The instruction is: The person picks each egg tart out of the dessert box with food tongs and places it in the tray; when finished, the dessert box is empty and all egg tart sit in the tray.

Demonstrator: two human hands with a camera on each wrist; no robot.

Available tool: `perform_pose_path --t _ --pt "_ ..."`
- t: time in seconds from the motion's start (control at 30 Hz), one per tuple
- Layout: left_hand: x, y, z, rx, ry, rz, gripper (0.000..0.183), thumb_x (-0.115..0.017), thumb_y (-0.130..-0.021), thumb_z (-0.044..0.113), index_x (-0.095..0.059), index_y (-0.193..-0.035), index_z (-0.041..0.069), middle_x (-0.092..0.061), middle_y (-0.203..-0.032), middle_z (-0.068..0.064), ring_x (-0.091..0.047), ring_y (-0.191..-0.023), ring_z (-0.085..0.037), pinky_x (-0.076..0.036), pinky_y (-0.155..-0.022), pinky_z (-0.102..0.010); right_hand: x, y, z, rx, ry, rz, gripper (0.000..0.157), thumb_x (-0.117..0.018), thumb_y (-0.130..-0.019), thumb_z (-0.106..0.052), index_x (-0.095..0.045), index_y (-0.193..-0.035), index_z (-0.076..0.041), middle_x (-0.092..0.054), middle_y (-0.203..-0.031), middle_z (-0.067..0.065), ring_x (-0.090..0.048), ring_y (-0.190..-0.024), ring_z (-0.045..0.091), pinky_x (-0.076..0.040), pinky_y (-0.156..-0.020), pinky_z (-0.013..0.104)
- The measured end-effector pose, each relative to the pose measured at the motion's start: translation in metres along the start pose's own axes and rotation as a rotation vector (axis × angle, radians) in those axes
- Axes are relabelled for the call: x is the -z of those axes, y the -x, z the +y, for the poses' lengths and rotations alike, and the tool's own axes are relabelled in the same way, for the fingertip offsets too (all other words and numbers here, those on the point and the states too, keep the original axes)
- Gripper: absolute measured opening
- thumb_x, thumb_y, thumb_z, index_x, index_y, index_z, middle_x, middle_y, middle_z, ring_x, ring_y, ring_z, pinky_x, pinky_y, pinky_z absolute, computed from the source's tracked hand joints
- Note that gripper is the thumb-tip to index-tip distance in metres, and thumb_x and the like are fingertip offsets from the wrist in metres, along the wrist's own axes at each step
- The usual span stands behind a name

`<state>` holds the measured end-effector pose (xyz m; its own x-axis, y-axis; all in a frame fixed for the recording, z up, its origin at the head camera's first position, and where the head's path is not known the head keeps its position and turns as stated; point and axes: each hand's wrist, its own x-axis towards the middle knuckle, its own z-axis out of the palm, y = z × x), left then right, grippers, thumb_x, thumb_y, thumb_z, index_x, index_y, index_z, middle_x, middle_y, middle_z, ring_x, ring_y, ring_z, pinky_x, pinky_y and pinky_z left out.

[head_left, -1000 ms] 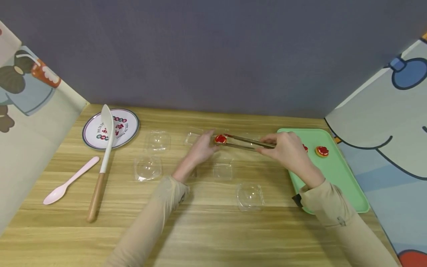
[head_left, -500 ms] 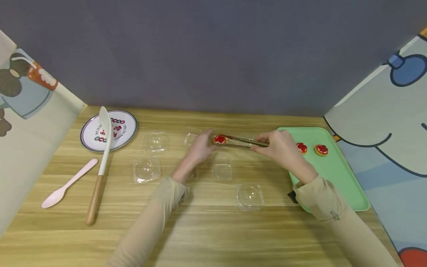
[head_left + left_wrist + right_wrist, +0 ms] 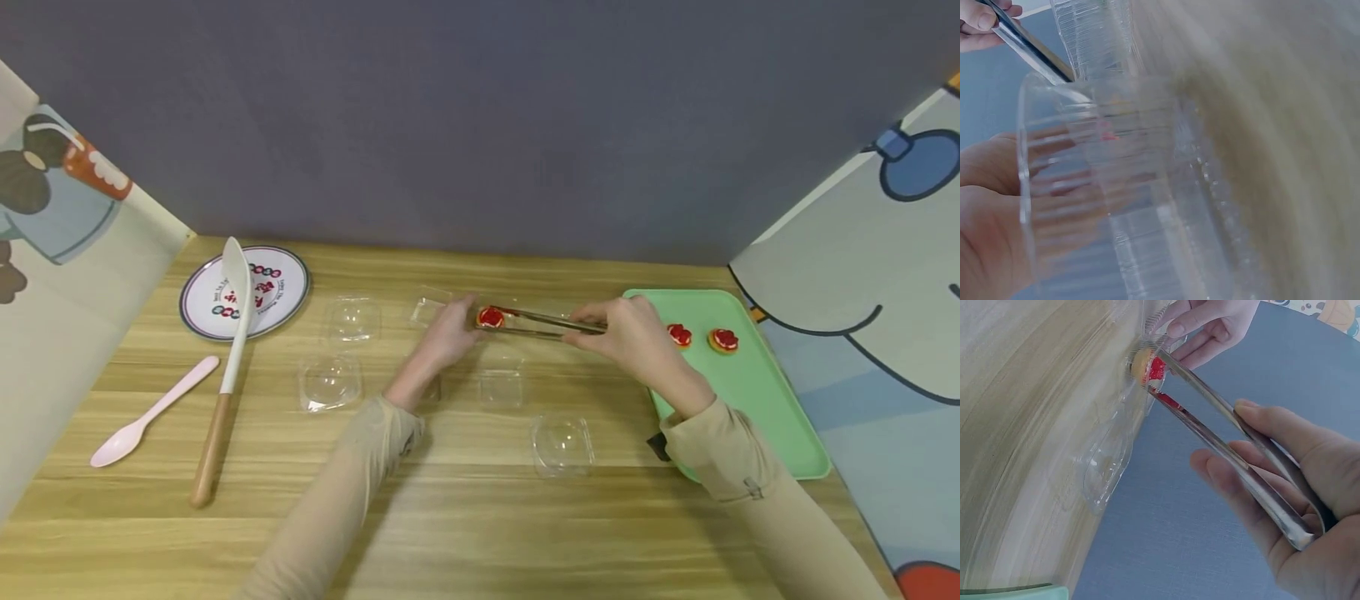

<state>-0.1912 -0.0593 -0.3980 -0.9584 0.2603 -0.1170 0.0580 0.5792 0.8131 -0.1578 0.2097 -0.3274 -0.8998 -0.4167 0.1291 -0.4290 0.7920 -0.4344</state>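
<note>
My right hand [image 3: 637, 346] grips a pair of metal tongs [image 3: 1210, 394], thumb on one arm and fingers on the other. At the tips of the tongs is a small round tart [image 3: 491, 317] with a red topping. My left hand [image 3: 448, 332] is just left of the tart, fingers curled at the edge of a clear plastic clamshell box [image 3: 1150, 322]. The tart sits within that edge in the right wrist view. In the left wrist view, another clear ribbed box [image 3: 1104, 206] stands in front of my left fingers and blurs them.
Two more tarts, one [image 3: 679, 335] beside the other [image 3: 723, 340], lie on a green tray [image 3: 757, 425] at right. Several clear boxes, one being this box [image 3: 562, 443], stand around my hands. A plate [image 3: 202, 296], a long-handled spatula [image 3: 217, 442] and a pink spoon [image 3: 153, 412] are at left.
The right hand has shifted slightly left with the tongs, uncovering more of a tart on the tray. The tart at the tongs has moved a little left, closer to the left hand.
</note>
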Motion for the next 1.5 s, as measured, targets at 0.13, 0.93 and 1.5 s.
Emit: perform_pose_path --t 0.13,0.93,1.5 --pt "0.001 0.001 0.001 0.001 0.003 -0.004 0.077 -0.076 -0.095 -0.003 -0.036 -0.161 -0.008 -0.046 -0.160 -0.029 -0.046 -0.148 -0.042 -0.038 -0.126 -0.046 0.001 0.001 -0.001 0.006 -0.004 0.016 0.028 -0.086 -0.093 -0.022 -0.083 -0.111 -0.001 -0.080 -0.102 0.019 -0.052 -0.041 0.009 -0.060 -0.066 0.041" --pt "-0.001 0.004 -0.003 -0.005 0.011 -0.002 0.065 -0.069 -0.102 0.002 -0.039 -0.158 -0.011 -0.058 -0.146 -0.031 -0.057 -0.135 -0.041 -0.048 -0.118 -0.047 0.017 0.026 -0.007 -0.004 -0.027 0.134 0.027 -0.088 -0.092 -0.025 -0.084 -0.110 -0.004 -0.081 -0.104 0.015 -0.077 -0.082 0.031 -0.064 -0.074 0.048" --pt "0.000 0.003 -0.003 -0.004 0.005 -0.006 0.067 -0.069 -0.098 -0.005 -0.040 -0.158 -0.010 -0.049 -0.156 -0.031 -0.053 -0.141 -0.041 -0.041 -0.124 -0.047 0.045 0.077 0.003 0.014 0.078 0.279 0.026 -0.095 -0.081 -0.017 -0.086 -0.103 -0.007 -0.082 -0.092 0.009 -0.052 -0.049 0.000 -0.032 -0.041 0.021"
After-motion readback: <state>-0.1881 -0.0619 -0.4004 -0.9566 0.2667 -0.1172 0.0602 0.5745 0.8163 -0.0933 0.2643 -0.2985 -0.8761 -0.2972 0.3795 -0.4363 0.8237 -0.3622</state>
